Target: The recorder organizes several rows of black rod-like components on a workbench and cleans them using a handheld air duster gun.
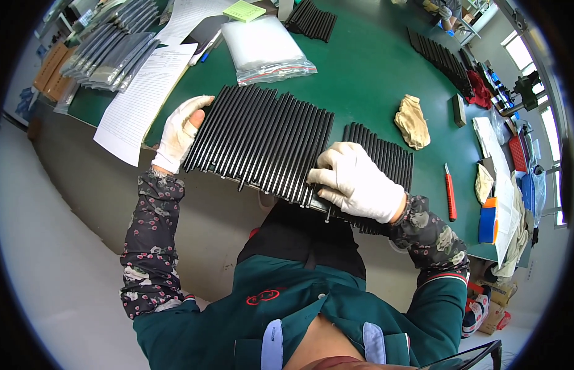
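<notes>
A wide row of slim black rods (256, 139) lies side by side at the table's near edge, some ends sticking out over it. A second group of black rods (386, 151) lies just to its right. My left hand (181, 132), in a white glove with the thumb bare, is open beside the row's left end, fingers stretched along the outermost rods. My right hand (358, 182), also white-gloved, is over the gap between the groups. Its fingers are curled down onto a black rod at the row's right end; the palm hides part of the second group.
A clear bag (265, 49) of white material and printed sheets (145, 92) lie beyond the row. Bagged packs (114, 55) are stacked at far left. Rightward are a crumpled beige glove (413, 122), a red-handled knife (450, 194) and more black rods (441, 61).
</notes>
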Motion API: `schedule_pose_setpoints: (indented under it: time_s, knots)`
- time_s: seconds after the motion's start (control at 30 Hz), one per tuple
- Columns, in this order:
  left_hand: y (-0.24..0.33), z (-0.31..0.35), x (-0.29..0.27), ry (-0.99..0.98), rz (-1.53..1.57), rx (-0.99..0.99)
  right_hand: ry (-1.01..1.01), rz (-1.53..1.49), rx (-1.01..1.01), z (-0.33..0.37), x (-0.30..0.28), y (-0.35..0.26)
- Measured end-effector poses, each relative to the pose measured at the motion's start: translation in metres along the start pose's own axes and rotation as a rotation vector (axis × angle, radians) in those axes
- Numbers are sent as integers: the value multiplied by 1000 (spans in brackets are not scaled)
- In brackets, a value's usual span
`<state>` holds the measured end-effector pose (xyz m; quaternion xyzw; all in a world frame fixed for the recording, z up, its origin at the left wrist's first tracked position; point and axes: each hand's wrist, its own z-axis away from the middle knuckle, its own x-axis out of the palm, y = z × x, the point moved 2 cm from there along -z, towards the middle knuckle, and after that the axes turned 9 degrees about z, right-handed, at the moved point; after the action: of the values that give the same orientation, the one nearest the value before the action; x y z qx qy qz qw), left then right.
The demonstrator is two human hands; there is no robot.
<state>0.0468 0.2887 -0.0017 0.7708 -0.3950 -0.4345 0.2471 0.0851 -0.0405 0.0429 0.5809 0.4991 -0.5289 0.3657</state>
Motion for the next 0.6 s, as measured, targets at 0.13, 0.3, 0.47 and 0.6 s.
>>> schedule_pose_setpoints:
  time_s: [0.13, 0.3, 0.47, 0.6]
  knots:
    - [-4, -1, 2, 7, 21, 30, 101, 5, -34, -2, 3, 2]
    - [-6, 0, 3, 25, 4, 26, 59, -10, 9, -7, 5, 0]
    - [-1, 0, 2, 30, -21, 34, 39, -18, 11, -12, 4, -2]
    - [0, -1, 4, 35, 5, 30, 96, -32, -32, -16, 5, -1]
